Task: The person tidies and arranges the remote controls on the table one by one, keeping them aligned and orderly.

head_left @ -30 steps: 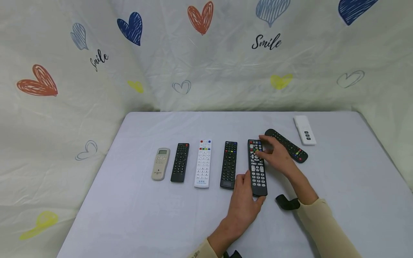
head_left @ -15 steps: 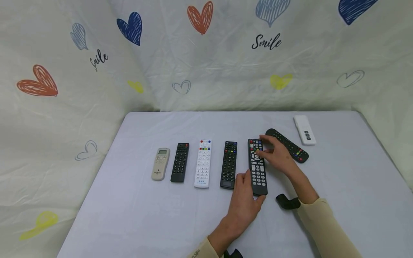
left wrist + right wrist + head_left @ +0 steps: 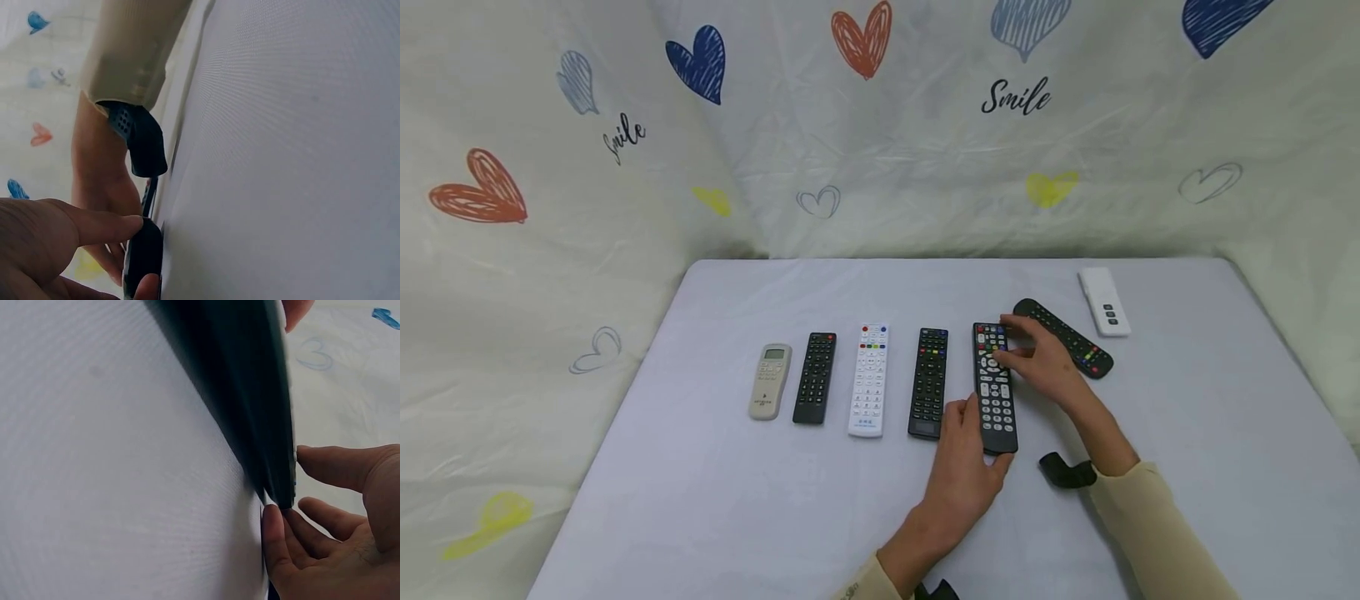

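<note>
A black remote control [image 3: 997, 412] with pale buttons lies lengthwise on the table [image 3: 715, 517], between both hands. My left hand [image 3: 958, 479] holds its near end, fingers along the left side and thumb at the bottom edge. In the left wrist view the left thumb [image 3: 109, 227] presses against that end. My right hand [image 3: 1045, 360] grips the far part, with its thumb on the button face and a finger at the top end. The right wrist view shows the right hand [image 3: 337, 544] pinching the far end, the dark side of the remote filling the upper middle.
Left of the hands stand a beige remote [image 3: 771, 382], a black remote [image 3: 815, 379], a white remote [image 3: 868, 382] and another black remote [image 3: 928, 375] in a row. A slanted black remote [image 3: 1086, 354] lies just behind the right hand. A white remote [image 3: 1104, 302] sits at the back right.
The head view has shifted very slightly. Both hands keep their hold on the black remote, which stays in nearly the same place.
</note>
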Demonstrator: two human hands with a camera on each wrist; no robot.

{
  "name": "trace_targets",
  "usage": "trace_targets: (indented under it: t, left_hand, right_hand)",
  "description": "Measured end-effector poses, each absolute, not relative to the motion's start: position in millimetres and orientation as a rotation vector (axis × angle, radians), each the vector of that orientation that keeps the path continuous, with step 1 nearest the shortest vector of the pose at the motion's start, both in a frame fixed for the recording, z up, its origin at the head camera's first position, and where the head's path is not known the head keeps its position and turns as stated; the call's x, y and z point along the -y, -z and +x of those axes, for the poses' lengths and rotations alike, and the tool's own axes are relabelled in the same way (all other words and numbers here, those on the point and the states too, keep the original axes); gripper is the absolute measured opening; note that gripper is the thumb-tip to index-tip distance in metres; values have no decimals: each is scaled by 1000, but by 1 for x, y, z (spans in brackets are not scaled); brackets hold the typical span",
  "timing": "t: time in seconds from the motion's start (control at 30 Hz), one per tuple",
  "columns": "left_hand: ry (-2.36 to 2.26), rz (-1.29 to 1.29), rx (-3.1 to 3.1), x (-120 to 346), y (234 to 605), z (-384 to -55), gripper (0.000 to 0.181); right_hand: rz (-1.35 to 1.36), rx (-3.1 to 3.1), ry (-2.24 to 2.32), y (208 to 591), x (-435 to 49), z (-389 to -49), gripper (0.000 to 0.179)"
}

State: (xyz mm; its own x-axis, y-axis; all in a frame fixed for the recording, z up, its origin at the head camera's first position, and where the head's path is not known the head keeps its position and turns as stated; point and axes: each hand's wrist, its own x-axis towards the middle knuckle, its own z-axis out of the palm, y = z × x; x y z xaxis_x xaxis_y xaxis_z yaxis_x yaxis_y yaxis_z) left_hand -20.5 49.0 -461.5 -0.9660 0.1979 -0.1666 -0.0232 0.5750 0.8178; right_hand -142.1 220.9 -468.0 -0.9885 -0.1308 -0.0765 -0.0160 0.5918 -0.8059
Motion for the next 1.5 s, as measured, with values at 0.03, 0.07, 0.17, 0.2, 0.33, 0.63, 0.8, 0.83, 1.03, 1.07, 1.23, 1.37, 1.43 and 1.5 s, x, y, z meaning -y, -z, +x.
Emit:
trace_targets:
  t: [0.03,0.07,0.17,0.2,0.33,0.63,0.8,0.83,1.03,1.07,1.23,1.37,1.43,1.5]
  left_hand:
    - [-1327,145,-2575,-48,460,-20,88]
    - [-1314,148,-2582,-48,458,-20,87]
    - [-1272,174,-2623,-46,454,-19,84]
    - [-1260,184,-2638,-46,452,-19,82]
    - [-1246,234,-2696,-46,448,-20,76]
    - [-1338,374,-2761,-49,444,-28,55]
    - [-1362,446,-2769,-51,446,-34,52]
    - [-1367,456,-2771,-51,447,-35,51]
    - [-1391,487,-2779,-56,448,-45,47]
    - [-1389,490,-2784,-57,448,-47,47]
    - [-1384,492,-2784,-61,446,-55,47]
    - [-1412,480,-2734,-64,443,-61,46]
    - [-1404,484,-2726,-65,441,-63,45]
    - [-1383,489,-2731,-66,440,-65,45]
  right_hand:
    - [-125,-2685,1362,468,-221,-142,67]
    - [-125,-2682,1366,467,-221,-141,67]
    - [-120,-2681,1360,465,-222,-138,66]
    - [-116,-2685,1357,464,-222,-138,65]
    - [-92,-2717,1339,460,-223,-132,63]
    - [-63,-2835,1431,455,-230,-119,50]
    - [16,-2916,1452,453,-236,-113,44]
    - [40,-2934,1453,452,-237,-112,43]
    - [203,-3018,1458,451,-243,-106,37]
    - [225,-3027,1453,451,-244,-105,37]
    - [280,-3041,1466,452,-247,-102,35]
    - [287,-3041,1473,454,-251,-100,35]
    - [297,-3040,1461,455,-252,-99,35]
    - [309,-3043,1444,456,-253,-98,36]
